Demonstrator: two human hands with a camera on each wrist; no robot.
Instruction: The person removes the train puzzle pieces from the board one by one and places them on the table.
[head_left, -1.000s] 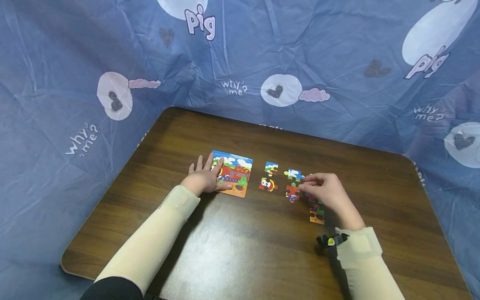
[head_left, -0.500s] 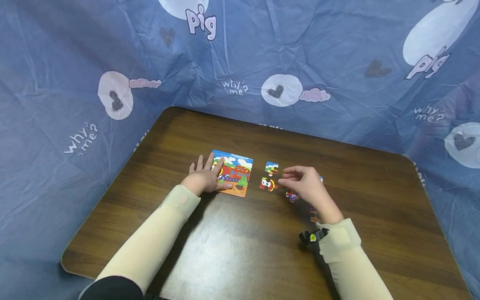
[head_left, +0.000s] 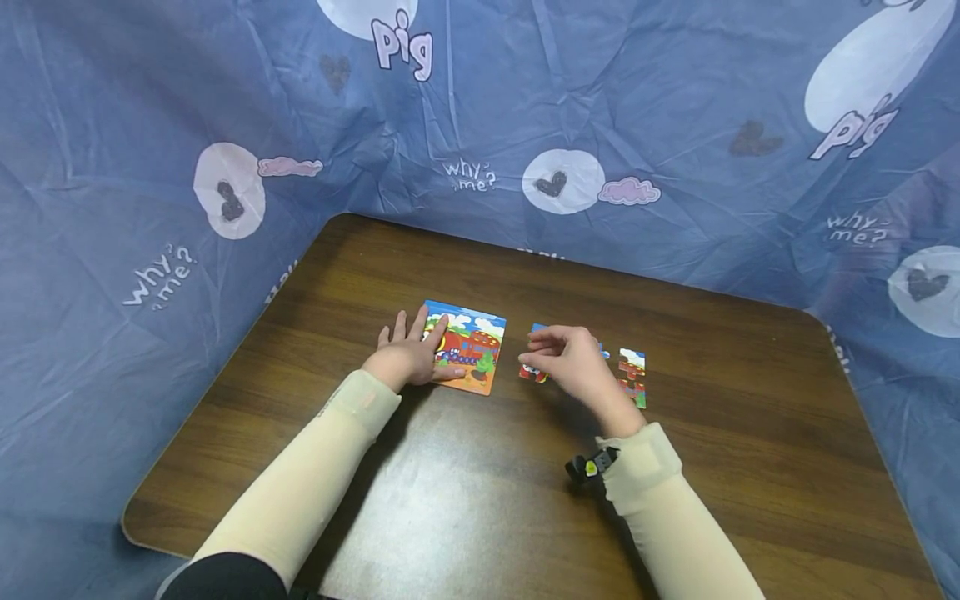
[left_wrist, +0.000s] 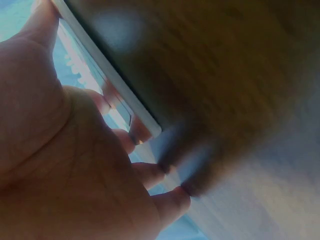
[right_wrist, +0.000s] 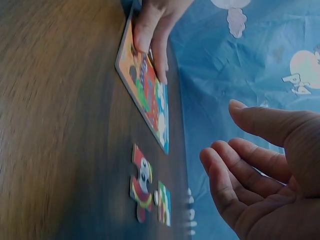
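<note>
My left hand (head_left: 405, 358) lies with spread fingers on a picture puzzle board (head_left: 486, 346) that shows a red train. In the left wrist view the board's pale edge (left_wrist: 110, 77) runs past the fingers. Over the loose puzzle pieces, right of the board, hovers my right hand (head_left: 573, 360). Its thumb and bent fingers stand apart with nothing between them in the right wrist view. Below it lie a red piece with cartoon eyes (right_wrist: 142, 182) and a sky piece (right_wrist: 164, 204). The hand partly hides these and other pieces in the head view.
Further right lie a cloud piece (head_left: 632, 360) and a red-and-green piece (head_left: 636, 393). All rest on a brown wooden table (head_left: 750, 417) with rounded corners. A blue printed cloth (head_left: 480, 108) hangs behind it. A small black device (head_left: 592, 465) sits at the right wrist.
My right hand has moved left across the rows of loose pieces, uncovering those on the right and covering others. My left hand and the board have stayed in place.
</note>
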